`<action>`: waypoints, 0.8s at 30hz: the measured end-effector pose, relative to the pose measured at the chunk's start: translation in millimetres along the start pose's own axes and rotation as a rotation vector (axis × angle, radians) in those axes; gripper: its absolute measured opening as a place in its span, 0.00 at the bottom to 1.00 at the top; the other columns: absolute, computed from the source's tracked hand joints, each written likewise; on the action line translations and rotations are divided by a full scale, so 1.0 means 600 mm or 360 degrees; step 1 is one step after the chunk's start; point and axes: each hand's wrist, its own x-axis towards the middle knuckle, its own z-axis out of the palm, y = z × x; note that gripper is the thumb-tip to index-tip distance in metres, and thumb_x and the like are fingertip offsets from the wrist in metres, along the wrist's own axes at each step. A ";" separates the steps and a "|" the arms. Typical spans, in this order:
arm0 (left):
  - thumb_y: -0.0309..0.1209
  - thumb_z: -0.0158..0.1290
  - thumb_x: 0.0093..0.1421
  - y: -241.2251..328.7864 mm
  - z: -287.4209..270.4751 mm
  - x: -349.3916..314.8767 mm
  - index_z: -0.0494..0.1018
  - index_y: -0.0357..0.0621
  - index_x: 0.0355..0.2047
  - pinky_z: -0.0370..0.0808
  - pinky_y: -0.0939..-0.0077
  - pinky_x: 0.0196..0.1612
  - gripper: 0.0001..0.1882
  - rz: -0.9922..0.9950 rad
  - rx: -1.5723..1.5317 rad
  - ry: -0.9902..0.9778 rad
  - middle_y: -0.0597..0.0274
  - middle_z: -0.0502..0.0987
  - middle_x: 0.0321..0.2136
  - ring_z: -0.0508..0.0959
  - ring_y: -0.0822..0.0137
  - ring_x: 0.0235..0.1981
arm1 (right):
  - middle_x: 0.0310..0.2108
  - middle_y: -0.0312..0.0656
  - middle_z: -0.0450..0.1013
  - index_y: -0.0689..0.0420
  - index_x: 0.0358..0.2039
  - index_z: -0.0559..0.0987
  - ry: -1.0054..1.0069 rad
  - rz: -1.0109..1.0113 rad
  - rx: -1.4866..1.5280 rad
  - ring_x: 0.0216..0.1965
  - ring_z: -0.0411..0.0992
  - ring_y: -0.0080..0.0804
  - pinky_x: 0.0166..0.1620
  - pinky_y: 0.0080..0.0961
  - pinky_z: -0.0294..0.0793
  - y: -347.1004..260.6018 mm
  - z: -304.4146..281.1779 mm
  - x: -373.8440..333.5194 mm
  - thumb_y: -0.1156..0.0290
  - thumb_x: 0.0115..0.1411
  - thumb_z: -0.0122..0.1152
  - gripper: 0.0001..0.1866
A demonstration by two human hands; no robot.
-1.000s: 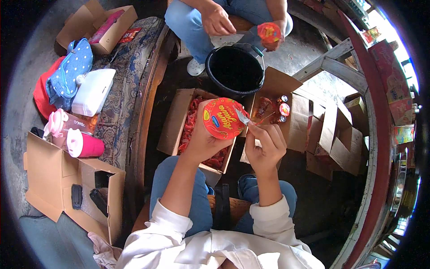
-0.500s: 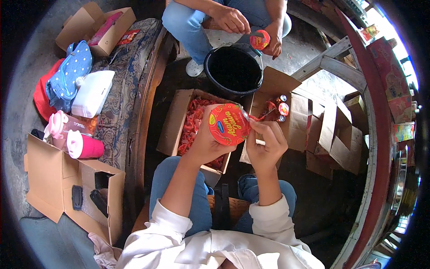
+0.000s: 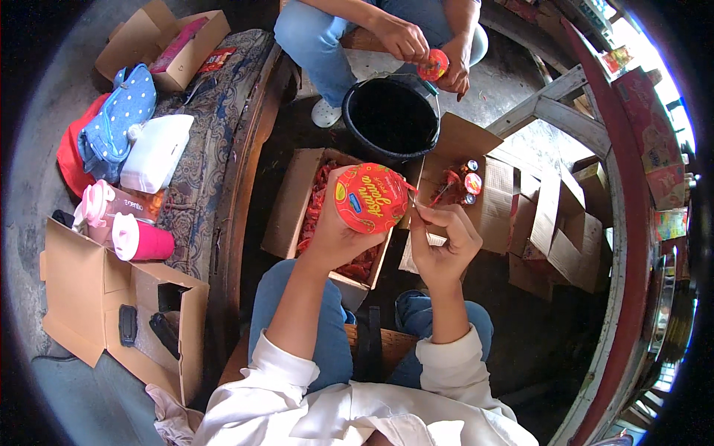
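Observation:
My left hand (image 3: 327,236) is wrapped round a plastic cup with a red printed film lid (image 3: 370,198), tilted so that the lid faces up toward me. At the lid's right edge, my right hand (image 3: 449,241) pinches a thin red strip (image 3: 413,195) of film that still joins the rim. Beneath the cup, a cardboard box (image 3: 280,215) holds a heap of red film scraps (image 3: 357,269). To its right, another open carton (image 3: 494,197) contains several small cups (image 3: 471,183) and a bit of red scrap.
Across from me, a seated person's hand (image 3: 405,37) works at a similar red-lidded cup (image 3: 433,65) above a black bucket (image 3: 349,123). On the left, a patterned bench (image 3: 216,126) bears bags, tumblers and cartons. A wooden frame (image 3: 573,123) stands at right.
The cup has shifted slightly left and turned in my left hand. My right hand has opened a small gap from it, and the red strip now stretches between them.

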 end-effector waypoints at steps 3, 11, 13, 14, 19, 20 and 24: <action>0.25 0.63 0.37 0.000 -0.002 0.000 0.53 0.41 0.51 0.63 0.72 0.52 0.41 -0.0006 -0.0013 -0.0005 0.60 0.64 0.45 0.67 0.68 0.48 | 0.19 0.42 0.71 0.59 0.23 0.77 0.0001 -0.0022 -0.0041 0.20 0.69 0.30 0.23 0.19 0.66 0.000 0.004 -0.002 0.87 0.37 0.61 0.11; 0.27 0.63 0.39 0.000 -0.002 -0.002 0.54 0.41 0.50 0.63 0.72 0.52 0.39 0.0001 -0.0085 -0.0056 0.60 0.63 0.45 0.66 0.68 0.48 | 0.19 0.41 0.70 0.58 0.24 0.77 0.0036 -0.0032 -0.0111 0.20 0.68 0.32 0.23 0.21 0.66 -0.005 0.010 -0.003 0.87 0.37 0.61 0.12; 0.30 0.64 0.39 -0.002 0.001 0.001 0.54 0.42 0.51 0.63 0.72 0.52 0.40 -0.0019 0.0025 -0.0043 0.61 0.64 0.45 0.67 0.69 0.48 | 0.18 0.42 0.70 0.59 0.24 0.77 0.0022 -0.0036 -0.0153 0.20 0.68 0.33 0.23 0.22 0.66 -0.006 0.008 -0.008 0.87 0.37 0.60 0.12; 0.31 0.64 0.39 -0.002 0.002 -0.001 0.54 0.42 0.51 0.63 0.73 0.52 0.41 -0.0029 0.0080 -0.0037 0.62 0.64 0.45 0.67 0.70 0.48 | 0.18 0.42 0.70 0.59 0.24 0.77 0.0015 -0.0028 -0.0181 0.20 0.68 0.33 0.23 0.22 0.66 -0.004 0.004 -0.011 0.87 0.37 0.60 0.12; 0.28 0.64 0.38 0.009 0.010 -0.004 0.55 0.41 0.50 0.63 0.72 0.53 0.40 -0.0045 -0.0081 -0.0157 0.60 0.63 0.46 0.67 0.68 0.49 | 0.19 0.42 0.70 0.60 0.25 0.77 -0.0035 -0.0163 -0.0295 0.20 0.69 0.33 0.25 0.22 0.68 -0.007 0.001 0.006 0.87 0.37 0.60 0.12; 0.27 0.64 0.39 0.009 0.014 -0.005 0.55 0.41 0.50 0.63 0.72 0.53 0.39 -0.0065 -0.0136 -0.0172 0.60 0.63 0.46 0.67 0.68 0.49 | 0.19 0.42 0.71 0.60 0.24 0.77 -0.0023 -0.0067 -0.0226 0.21 0.70 0.31 0.26 0.20 0.68 -0.006 0.000 0.006 0.87 0.38 0.60 0.11; 0.26 0.64 0.38 0.005 0.016 -0.003 0.55 0.42 0.50 0.63 0.72 0.53 0.40 -0.0026 -0.0101 -0.0134 0.60 0.64 0.46 0.67 0.67 0.49 | 0.21 0.41 0.72 0.62 0.24 0.77 0.0059 0.0279 0.0128 0.23 0.70 0.24 0.28 0.16 0.67 0.004 0.000 0.002 0.85 0.41 0.61 0.07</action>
